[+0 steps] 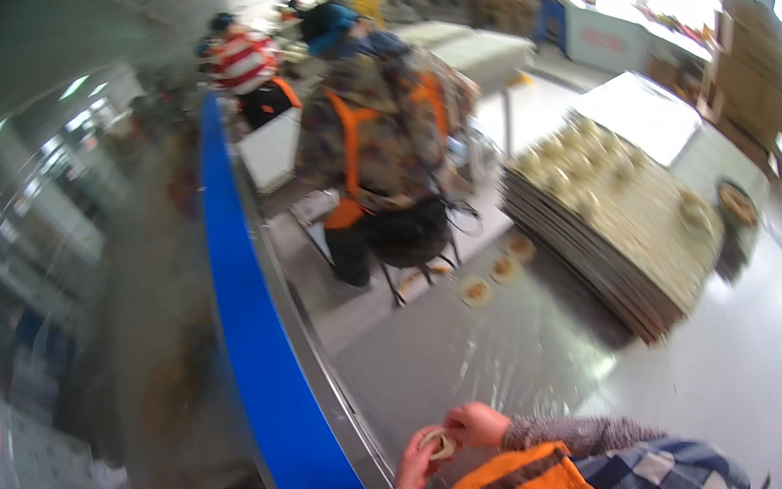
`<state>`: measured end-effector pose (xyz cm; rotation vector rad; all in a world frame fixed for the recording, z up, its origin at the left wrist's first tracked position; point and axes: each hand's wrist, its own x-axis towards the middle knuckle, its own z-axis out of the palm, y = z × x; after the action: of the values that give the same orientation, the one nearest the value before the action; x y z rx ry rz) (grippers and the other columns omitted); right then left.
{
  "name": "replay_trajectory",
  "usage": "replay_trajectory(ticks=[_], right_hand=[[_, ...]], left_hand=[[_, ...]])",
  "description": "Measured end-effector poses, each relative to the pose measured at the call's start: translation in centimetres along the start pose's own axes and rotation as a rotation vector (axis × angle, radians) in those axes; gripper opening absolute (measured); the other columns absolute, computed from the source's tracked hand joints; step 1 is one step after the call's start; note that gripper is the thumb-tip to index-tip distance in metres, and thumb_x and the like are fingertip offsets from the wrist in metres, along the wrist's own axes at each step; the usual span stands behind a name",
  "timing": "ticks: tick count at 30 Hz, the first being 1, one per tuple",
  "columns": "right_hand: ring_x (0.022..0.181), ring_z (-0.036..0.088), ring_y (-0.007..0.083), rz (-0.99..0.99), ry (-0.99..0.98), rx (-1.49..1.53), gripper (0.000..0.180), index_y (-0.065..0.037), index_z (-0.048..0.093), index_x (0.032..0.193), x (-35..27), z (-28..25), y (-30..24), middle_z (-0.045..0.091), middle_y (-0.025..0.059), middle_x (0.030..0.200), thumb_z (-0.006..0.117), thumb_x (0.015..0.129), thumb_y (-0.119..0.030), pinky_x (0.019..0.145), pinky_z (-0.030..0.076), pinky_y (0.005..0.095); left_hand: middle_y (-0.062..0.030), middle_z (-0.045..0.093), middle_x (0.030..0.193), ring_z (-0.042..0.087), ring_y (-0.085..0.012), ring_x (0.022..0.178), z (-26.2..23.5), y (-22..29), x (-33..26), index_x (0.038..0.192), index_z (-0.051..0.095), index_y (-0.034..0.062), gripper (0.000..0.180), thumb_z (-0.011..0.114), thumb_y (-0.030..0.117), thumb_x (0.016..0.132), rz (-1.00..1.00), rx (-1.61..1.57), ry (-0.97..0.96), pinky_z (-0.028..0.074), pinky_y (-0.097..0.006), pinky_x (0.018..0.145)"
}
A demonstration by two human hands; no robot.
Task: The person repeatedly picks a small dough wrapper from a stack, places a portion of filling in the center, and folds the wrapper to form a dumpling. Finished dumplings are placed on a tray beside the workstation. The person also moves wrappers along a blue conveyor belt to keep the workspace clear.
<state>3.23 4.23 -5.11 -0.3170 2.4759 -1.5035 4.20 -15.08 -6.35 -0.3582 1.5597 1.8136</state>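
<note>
Both my hands meet low in the head view over a grey work table [448, 357]. My left hand [416, 461] and my right hand [478, 424] pinch one small pale round piece [438, 444] between their fingers. Three similar round pieces [476, 291] lie in a row farther up the table. A tall stack of flat trays [602, 233] carrying several such pieces stands to the right.
A blue rail [262, 365] runs along the table's left edge. A person in an orange vest [376, 145] sits on a stool ahead, with another person in a striped top [241, 64] beyond. Cardboard boxes [748, 59] stand at the far right.
</note>
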Motion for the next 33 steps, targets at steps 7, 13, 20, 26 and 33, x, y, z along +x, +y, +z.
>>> replay_trajectory(ticks=[7, 13, 20, 26, 33], right_hand=[[0.067, 0.065, 0.0296, -0.171, -0.074, -0.172, 0.019, -0.006, 0.064, 0.095, 0.2, -1.4, -0.8, 0.066, 0.0109, 0.072, 0.061, 0.087, -0.024, 0.060, 0.051, 0.0383], [0.067, 0.066, 0.0277, -0.069, -0.160, -0.081, 0.022, -0.003, 0.063, 0.097, 0.0, -1.6, -1.1, 0.067, 0.0122, 0.074, 0.061, 0.088, -0.023, 0.062, 0.051, 0.0361], [0.062, 0.066, 0.0146, 0.242, -0.097, 0.318, 0.017, -0.001, 0.062, 0.094, 0.0, -0.8, 0.4, 0.068, 0.0068, 0.070, 0.066, 0.087, -0.016, 0.057, 0.052, 0.0305], [0.063, 0.064, 0.0112, -0.273, 0.080, -0.418, 0.017, 0.001, 0.062, 0.094, 0.1, 0.1, 0.5, 0.066, 0.0053, 0.071, 0.067, 0.087, -0.013, 0.055, 0.051, 0.0282], [0.063, 0.063, 0.0170, -0.138, 0.013, -0.028, 0.015, -0.005, 0.067, 0.093, 1.3, -1.0, -1.1, 0.065, 0.0083, 0.071, 0.067, 0.083, -0.016, 0.059, 0.050, 0.0302]], left_hand=[[-0.0038, 0.067, 0.093, 0.064, -0.0129, 0.065, 0.3, -1.7, 2.0, 0.118, 0.057, 0.0097, 0.029, 0.048, 0.026, 0.097, 0.075, 0.097, -0.043, 0.042, -0.020, 0.047], [-0.0047, 0.065, 0.094, 0.063, -0.0128, 0.088, -0.2, -2.7, 3.8, 0.119, 0.057, 0.0022, 0.031, 0.046, 0.023, 0.098, 0.197, 0.208, -0.119, 0.052, -0.027, 0.072], [-0.0100, 0.063, 0.110, 0.064, -0.0167, 0.094, 0.3, -1.5, 2.9, 0.115, 0.057, 0.0009, 0.038, 0.045, 0.034, 0.100, 0.124, -0.331, -0.199, 0.053, -0.031, 0.082], [-0.0103, 0.064, 0.092, 0.065, -0.0197, 0.078, 1.1, -2.6, 3.1, 0.105, 0.057, 0.0026, 0.055, 0.031, 0.051, 0.101, 0.329, -0.331, 0.012, 0.053, -0.031, 0.061], [-0.0066, 0.065, 0.082, 0.065, -0.0158, 0.064, 0.7, -2.4, 3.7, 0.097, 0.061, 0.0042, 0.061, 0.034, 0.059, 0.097, 0.276, -0.285, 0.075, 0.051, -0.028, 0.051]])
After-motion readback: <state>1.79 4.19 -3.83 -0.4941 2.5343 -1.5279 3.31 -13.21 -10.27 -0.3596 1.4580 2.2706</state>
